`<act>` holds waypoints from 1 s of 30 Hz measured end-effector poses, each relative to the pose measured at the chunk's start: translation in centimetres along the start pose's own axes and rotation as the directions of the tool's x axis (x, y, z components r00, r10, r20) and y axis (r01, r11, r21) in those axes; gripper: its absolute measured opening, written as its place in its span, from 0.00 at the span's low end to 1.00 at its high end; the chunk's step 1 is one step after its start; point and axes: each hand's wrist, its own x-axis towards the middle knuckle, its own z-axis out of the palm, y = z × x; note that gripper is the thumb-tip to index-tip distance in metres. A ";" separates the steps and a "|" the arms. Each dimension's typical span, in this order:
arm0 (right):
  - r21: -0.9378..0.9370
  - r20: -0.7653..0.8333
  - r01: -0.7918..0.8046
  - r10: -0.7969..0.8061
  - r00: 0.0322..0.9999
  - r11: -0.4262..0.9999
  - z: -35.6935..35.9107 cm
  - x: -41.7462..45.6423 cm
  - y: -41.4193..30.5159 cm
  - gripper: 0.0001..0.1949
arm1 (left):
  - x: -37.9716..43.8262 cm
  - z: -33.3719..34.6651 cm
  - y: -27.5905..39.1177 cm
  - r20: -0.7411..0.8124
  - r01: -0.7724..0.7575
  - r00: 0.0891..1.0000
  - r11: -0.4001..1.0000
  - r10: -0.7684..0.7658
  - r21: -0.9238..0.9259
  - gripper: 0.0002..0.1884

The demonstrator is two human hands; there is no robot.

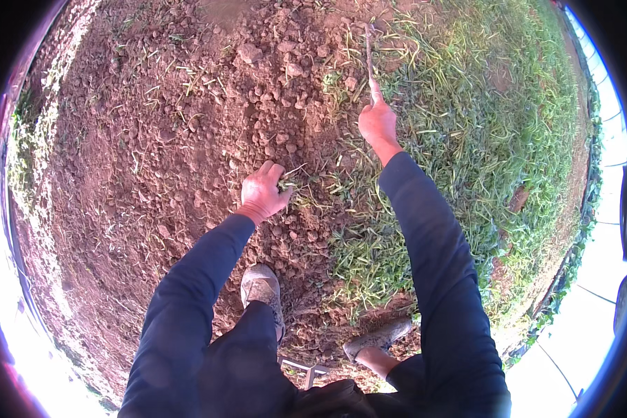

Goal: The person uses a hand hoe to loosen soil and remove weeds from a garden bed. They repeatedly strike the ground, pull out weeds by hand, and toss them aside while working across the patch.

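My right hand (pixel 378 123) is closed around the handle end of a thin, long-handled tool (pixel 369 57), which reaches away from me over the border between bare soil and green plants. Its far end lies among stems and clods, and its exact shape cannot be told. Low over the clods, my left hand (pixel 266 190) has its fingers curled down around a few thin plant stems (pixel 288 185) between thumb and forefinger. Cut or flattened green stems (pixel 376 245) cover the ground to the right of it.
Loose brown soil (pixel 151 157) with clods spreads to the left, and a bigger clod (pixel 249 53) lies ahead. My shoes (pixel 261 287) stand on the soil. Behind them is a small metal frame (pixel 311 372). Pale sheeting (pixel 580 313) borders the right side.
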 end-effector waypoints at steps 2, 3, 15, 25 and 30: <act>0.011 0.061 -0.017 0.017 0.998 1.000 -1.3 0.4 -1.0 0.34 | 0.0 0.8 -0.4 -0.093 -0.068 0.993 0.997 0.070 0.025 0.24; 0.007 0.089 -0.034 0.034 0.996 0.999 -1.8 0.4 -0.7 0.34 | 0.2 0.3 0.1 -0.051 -0.026 0.998 0.998 0.029 0.049 0.23; 0.214 0.113 -0.103 0.080 0.990 0.971 0.9 -13.6 0.8 0.35 | -0.1 -0.2 0.5 -0.037 -0.016 0.999 1.000 0.016 0.008 0.23; 0.177 0.143 -0.007 -0.019 0.990 0.984 2.3 -24.5 2.6 0.37 | 0.5 0.7 -0.9 -0.099 -0.004 0.995 0.999 0.000 -0.042 0.24; 0.234 0.294 -0.109 0.036 0.955 0.966 1.2 -33.1 5.1 0.37 | 0.5 -0.8 -0.3 0.005 0.224 0.967 0.834 -0.257 -0.503 0.22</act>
